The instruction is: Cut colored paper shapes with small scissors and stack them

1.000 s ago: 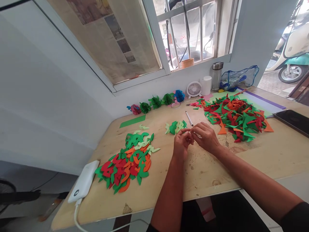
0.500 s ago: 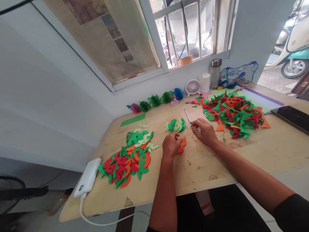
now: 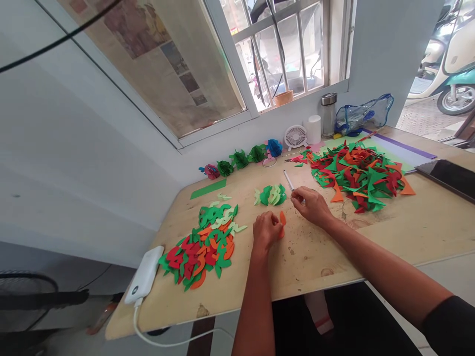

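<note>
My left hand (image 3: pixel 266 230) is closed, its fingertips at the left edge of an orange paper cut-out (image 3: pixel 282 221), partly hidden behind them. My right hand (image 3: pixel 310 203) rests to its right with thumb and fingers pinched together; what they hold is hard to make out. A white pen (image 3: pixel 288 180) touches or lies just beyond those fingertips. Beyond both hands sits a small cluster of folded green paper pieces (image 3: pixel 273 195). To the left spreads a pile of green, red and orange cut-outs (image 3: pixel 202 244).
Paper scraps (image 3: pixel 358 173) are heaped at the right, beside a dark phone (image 3: pixel 447 179). Along the wall stand paper flowers (image 3: pixel 239 158), a small fan (image 3: pixel 296 136), a glass bottle (image 3: pixel 328 116) and a clear pouch (image 3: pixel 365 114). A white power bank (image 3: pixel 144 274) lies at the left edge.
My left hand has drawn slightly back from the green cluster and closed at the orange cut-out, which now shows narrower. My right hand stays beside the pen. The view has shifted slightly.
</note>
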Demonstrator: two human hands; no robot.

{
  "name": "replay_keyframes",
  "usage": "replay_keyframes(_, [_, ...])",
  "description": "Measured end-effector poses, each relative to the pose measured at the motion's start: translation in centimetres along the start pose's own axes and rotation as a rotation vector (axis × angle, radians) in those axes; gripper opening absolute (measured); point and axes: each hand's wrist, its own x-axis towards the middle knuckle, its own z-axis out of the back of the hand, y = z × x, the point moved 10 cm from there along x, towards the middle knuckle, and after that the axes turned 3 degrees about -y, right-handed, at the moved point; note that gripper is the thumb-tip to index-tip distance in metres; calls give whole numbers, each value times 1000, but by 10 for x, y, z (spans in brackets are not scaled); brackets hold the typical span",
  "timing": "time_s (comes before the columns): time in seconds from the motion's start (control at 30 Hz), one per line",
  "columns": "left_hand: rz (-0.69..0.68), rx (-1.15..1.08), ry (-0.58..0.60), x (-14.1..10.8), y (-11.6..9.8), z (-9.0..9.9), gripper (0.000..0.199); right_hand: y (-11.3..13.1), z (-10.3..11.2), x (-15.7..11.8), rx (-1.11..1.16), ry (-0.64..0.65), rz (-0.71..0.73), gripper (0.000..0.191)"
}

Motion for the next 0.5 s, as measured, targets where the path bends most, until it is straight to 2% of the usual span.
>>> replay_keyframes(0.17, [46,-200,54,2,1,-8,19,-5,-7,1,104,40,-59,8])
replay_keyframes(0.23, [60,-354,98,3,-6,-12,17,-12,-11,0,182,61,-113,9])
replay_keyframes(0.33, [90,-555,130,5,-18,-15,26,-23,-18,0,314,85,-206,8])
replay_keyframes(0.5, [97,-689,197,7,-35,-26,34,-32,-24,-1,586,88,-340,24])
